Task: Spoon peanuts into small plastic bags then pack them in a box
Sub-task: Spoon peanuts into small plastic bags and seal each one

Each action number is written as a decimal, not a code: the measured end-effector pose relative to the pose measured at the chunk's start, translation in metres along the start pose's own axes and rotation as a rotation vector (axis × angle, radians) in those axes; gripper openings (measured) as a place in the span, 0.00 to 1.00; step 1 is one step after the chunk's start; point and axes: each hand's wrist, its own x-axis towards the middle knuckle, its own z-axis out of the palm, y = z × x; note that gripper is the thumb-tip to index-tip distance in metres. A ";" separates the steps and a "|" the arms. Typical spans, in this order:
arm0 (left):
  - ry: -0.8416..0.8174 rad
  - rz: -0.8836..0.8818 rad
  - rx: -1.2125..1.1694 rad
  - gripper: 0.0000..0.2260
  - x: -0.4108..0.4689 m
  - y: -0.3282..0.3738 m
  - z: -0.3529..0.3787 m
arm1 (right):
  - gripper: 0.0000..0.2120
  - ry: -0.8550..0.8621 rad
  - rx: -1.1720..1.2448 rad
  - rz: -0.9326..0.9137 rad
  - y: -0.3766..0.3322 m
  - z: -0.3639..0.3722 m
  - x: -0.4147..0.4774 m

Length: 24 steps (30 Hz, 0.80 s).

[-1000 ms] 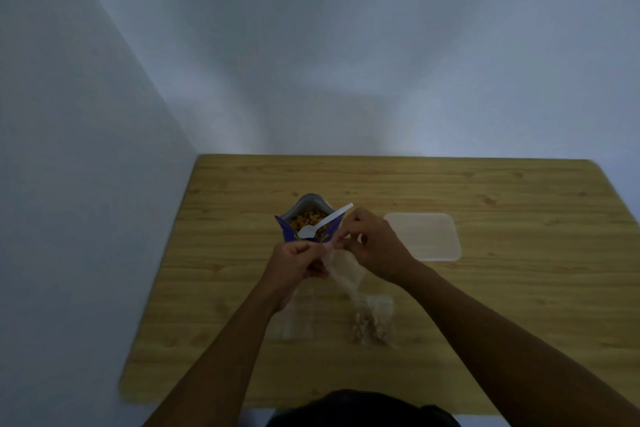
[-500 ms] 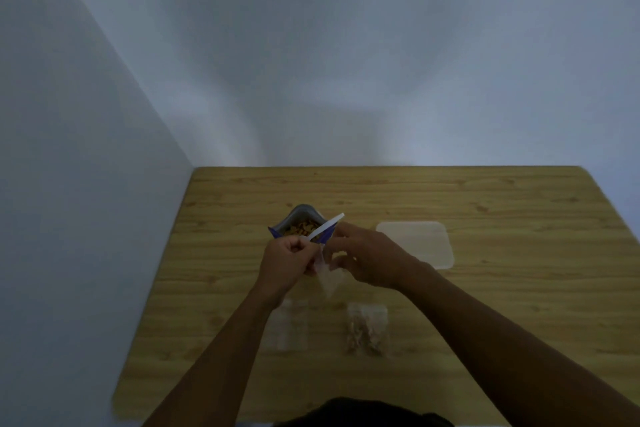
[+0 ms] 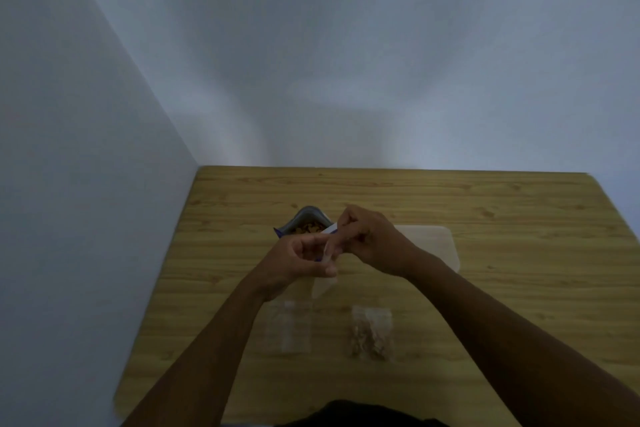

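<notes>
Pinching one limp bag (image 3: 323, 284), one empty bag (image 3: 289, 329), one filled bag (image 3: 370, 334)

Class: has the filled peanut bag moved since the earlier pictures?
No. The filled peanut bag keeps its place beside the empty bag on the table.

No word, brand, number or sign can be read anywhere. The peanut pouch (image 3: 306, 218) on the table shows a strip of blue print along its edge, but the dim light and blur leave any lettering on it illegible.
</notes>
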 end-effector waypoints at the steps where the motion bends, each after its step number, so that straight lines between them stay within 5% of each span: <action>1: -0.005 0.011 0.025 0.27 0.000 0.001 -0.001 | 0.11 0.003 0.000 0.002 0.000 0.000 0.001; 9: 0.119 0.104 0.076 0.19 -0.005 0.006 -0.004 | 0.16 0.002 0.014 0.051 0.005 0.004 0.003; 13: 0.190 0.128 0.154 0.16 -0.006 0.003 -0.010 | 0.10 0.019 0.125 0.104 0.001 0.009 0.004; 16: 0.302 0.145 0.243 0.16 -0.006 -0.002 -0.022 | 0.14 0.212 0.306 0.263 0.000 0.014 0.006; 19: 0.455 0.145 0.347 0.19 -0.008 -0.009 -0.038 | 0.17 0.496 0.222 0.563 0.007 0.021 0.010; 21: 0.551 0.156 0.386 0.17 -0.009 -0.013 -0.047 | 0.19 0.489 0.200 0.761 0.013 0.028 0.011; 24: 0.606 0.161 0.446 0.17 -0.008 -0.016 -0.057 | 0.13 0.408 0.154 0.754 0.022 0.044 0.013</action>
